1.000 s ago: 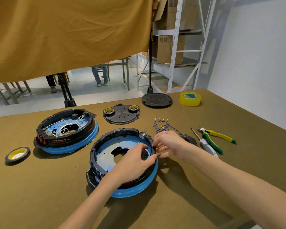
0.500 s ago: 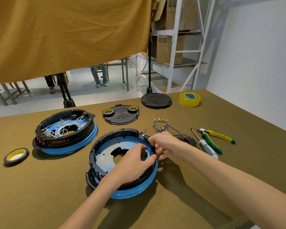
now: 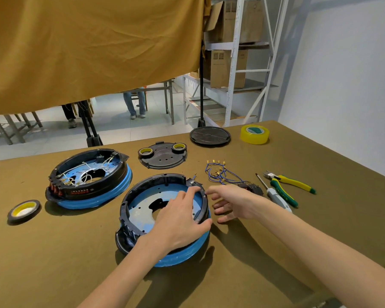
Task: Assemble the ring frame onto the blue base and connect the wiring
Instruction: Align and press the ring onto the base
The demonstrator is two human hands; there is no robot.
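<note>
Head view. The black ring frame point(image 3: 165, 181) sits on the blue base point(image 3: 182, 254) near the middle of the worktop point(image 3: 276, 252), a little toward its near edge. The left hand point(image 3: 180, 221) lies over the frame's right-hand rim, thumb curled round the outside and fingers reaching inside the ring, as in the two earlier frames. The right hand point(image 3: 233, 202) has changed: half a second ago its fingers were bunched against the rim beside the left hand, and now it hangs just right of the rim with fingers spread and loose, holding nothing. This suggests that work at that spot on the rim is done for the moment and that the wiring comes next. The blue wire bundle point(image 3: 220, 174) with its brass terminals lies loose toward the far edge, just behind the right hand, one blue lead point(image 3: 195, 175) standing up at the frame's far right corner. A screwdriver point(image 3: 273, 194) and pliers point(image 3: 291, 182) lie toward the right edge. A second, already wired unit point(image 3: 89, 176) rests toward the left edge, a likely reference for routing.
</note>
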